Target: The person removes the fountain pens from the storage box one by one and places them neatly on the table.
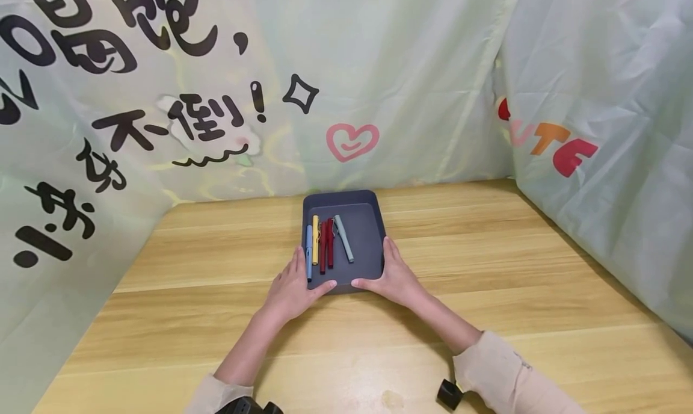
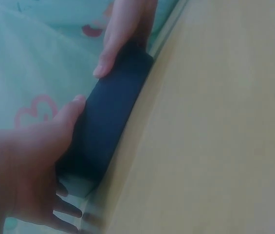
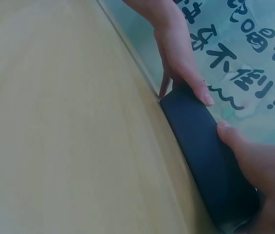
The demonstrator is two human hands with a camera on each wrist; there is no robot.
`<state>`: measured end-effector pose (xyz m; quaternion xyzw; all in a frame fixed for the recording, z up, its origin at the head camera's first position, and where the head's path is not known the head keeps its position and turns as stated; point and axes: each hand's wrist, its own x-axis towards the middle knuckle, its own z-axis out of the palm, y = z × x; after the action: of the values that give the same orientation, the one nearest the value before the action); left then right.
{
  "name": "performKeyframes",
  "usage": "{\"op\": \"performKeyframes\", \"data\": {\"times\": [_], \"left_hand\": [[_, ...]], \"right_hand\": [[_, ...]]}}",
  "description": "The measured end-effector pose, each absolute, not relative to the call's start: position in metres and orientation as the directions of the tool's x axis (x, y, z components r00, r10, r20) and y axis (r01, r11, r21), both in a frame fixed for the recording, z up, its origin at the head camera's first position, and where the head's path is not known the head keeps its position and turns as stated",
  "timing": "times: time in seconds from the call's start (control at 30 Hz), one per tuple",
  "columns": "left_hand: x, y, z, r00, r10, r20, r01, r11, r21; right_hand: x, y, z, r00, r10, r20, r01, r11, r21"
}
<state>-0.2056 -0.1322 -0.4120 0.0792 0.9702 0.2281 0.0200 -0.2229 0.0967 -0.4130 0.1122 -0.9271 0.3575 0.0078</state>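
your left hand (image 1: pixel 289 290) and right hand (image 1: pixel 400 281), in the head view, grip the near corners of the tray (image 1: pixel 363 233), thumbs on the near wall and fingers along the sides. it sits at the far side of the counter (image 1: pixel 460 239). inside lie the blue pen (image 1: pixel 309 251) along the left wall, the yellow pen (image 1: pixel 316 239) beside it, two red pens (image 1: pixel 322 248), and the grey pen (image 1: pixel 343 238) slanting a little apart. so, by my judgement, the pens are placed, and what seems left is settling the tray and letting go, which you have not yet done. its far end is close to the cloth (image 1: pixel 433 89), which looks like the one barrier; i cannot tell whether they touch. a black device (image 1: pixel 449 394) is by your right sleeve (image 1: pixel 498 366), well apart from the tray.

from the left wrist, you have the tray's near wall, with your left thumb at its rim and fingers past the corner. the wall hides the pens.

from the right wrist, your right thumb is at the rim, its fingers mostly hidden; lettering (image 3: pixel 261 41) shows behind on the cloth.
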Motion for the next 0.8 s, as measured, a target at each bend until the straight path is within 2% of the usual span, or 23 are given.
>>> {"op": "performKeyframes", "data": {"times": [0.8], "left_hand": [[-0.192, -0.147, -0.412, -0.988, 0.151, 0.012, 0.140, 0.883, 0.449]], "right_hand": [[-0.213, 0.082, -0.414, -0.974, -0.203, 0.104, -0.219, 0.706, -0.673]]}}
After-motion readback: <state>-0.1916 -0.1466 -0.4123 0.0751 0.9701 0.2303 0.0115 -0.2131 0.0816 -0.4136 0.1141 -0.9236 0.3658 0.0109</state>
